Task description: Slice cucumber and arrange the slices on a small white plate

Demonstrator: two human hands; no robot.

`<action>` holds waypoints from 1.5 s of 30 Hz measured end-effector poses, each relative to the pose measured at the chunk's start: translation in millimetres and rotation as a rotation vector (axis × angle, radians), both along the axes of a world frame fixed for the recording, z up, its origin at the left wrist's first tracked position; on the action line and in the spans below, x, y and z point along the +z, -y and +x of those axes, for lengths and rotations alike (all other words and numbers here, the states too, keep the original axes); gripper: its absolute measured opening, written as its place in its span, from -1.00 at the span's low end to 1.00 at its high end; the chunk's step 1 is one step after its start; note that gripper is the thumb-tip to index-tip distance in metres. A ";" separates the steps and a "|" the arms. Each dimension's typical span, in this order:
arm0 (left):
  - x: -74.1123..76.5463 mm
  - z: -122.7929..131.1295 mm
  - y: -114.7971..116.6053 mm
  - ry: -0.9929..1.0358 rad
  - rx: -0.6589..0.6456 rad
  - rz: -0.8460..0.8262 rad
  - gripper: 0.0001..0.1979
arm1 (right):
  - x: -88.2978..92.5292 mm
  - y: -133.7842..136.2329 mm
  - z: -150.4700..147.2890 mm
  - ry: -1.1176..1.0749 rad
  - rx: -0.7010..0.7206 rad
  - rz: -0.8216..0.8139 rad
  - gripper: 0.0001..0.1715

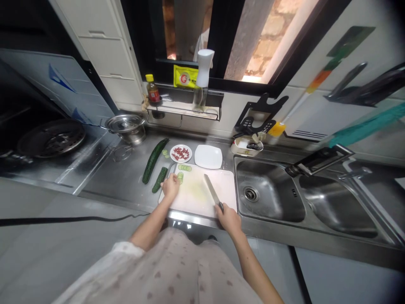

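A white cutting board (218,190) lies on the steel counter in front of me. My right hand (228,217) is closed round the handle of a knife (211,191), whose blade points up and left over the board. At the board's left edge my left hand (170,185) has its fingers closed on a stack of cucumber slices (180,177). More cucumber slices (184,167) lie in a row at the board's far edge. A whole cucumber (154,159) and a cut piece of cucumber (160,179) lie on the counter to the left.
Behind the board stand a small plate of chopped red bits (181,153) and an empty white square plate (208,156). A double sink (268,194) is to the right. A steel pot (125,126) and a stove (50,139) are to the left. Bottles stand on a wall shelf (183,110).
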State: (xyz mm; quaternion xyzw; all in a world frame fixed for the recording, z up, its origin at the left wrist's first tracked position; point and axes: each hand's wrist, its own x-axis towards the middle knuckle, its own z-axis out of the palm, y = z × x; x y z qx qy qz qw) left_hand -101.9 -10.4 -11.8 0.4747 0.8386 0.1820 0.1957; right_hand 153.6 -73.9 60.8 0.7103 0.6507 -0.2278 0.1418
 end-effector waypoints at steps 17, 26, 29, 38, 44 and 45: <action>6.2 -2.5 -2.9 -0.151 -0.090 -0.090 -0.73 | -1.6 1.7 -0.1 -0.006 0.003 0.013 -0.48; 11.1 10.3 -25.4 -0.132 -0.168 -0.014 -0.66 | -2.1 2.0 0.2 -0.018 0.000 0.012 -0.49; 15.4 14.3 -41.4 -0.149 -0.247 -0.027 -0.63 | -2.2 1.7 0.2 -0.021 -0.001 0.005 -0.49; 16.6 19.8 -68.9 -0.238 -0.437 -0.075 -0.68 | 4.0 1.9 -1.2 -0.016 0.004 -0.009 -0.52; 9.5 19.6 -74.1 -0.191 -0.392 -0.044 -0.73 | 2.2 2.5 0.5 -0.011 0.011 -0.009 -0.52; 8.5 19.4 -75.2 -0.174 -0.381 -0.039 -0.74 | 1.9 2.5 0.6 -0.012 0.013 -0.008 -0.52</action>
